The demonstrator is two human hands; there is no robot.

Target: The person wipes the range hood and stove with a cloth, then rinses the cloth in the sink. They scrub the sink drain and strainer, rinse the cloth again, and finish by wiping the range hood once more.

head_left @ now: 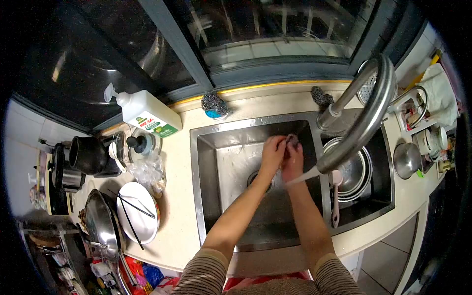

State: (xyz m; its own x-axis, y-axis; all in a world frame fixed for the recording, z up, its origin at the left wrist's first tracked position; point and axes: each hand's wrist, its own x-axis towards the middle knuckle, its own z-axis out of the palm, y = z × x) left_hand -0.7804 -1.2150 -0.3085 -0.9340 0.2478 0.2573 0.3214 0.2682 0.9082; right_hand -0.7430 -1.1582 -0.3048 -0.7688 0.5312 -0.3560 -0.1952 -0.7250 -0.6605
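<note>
Striped sleeves (200, 276) in fgd, a person's R hand (294, 160) holds a small dark item (292, 139) at its fingertips, L hand (273, 151) right beside, can't tell if gripping; sink basin (228, 164) below, faucet (362, 133) & nested bowls (351, 179) to R, w/ water (301, 179) hitting R wrist

Label (150, 125) on white pump btl. (151, 105), back L of bench (174, 206): printed chars. in red & green on white, w/ solid green area at lower R; lettering too sm. & blurred to read. No brand, no. or sign legible elsewhere.
</note>
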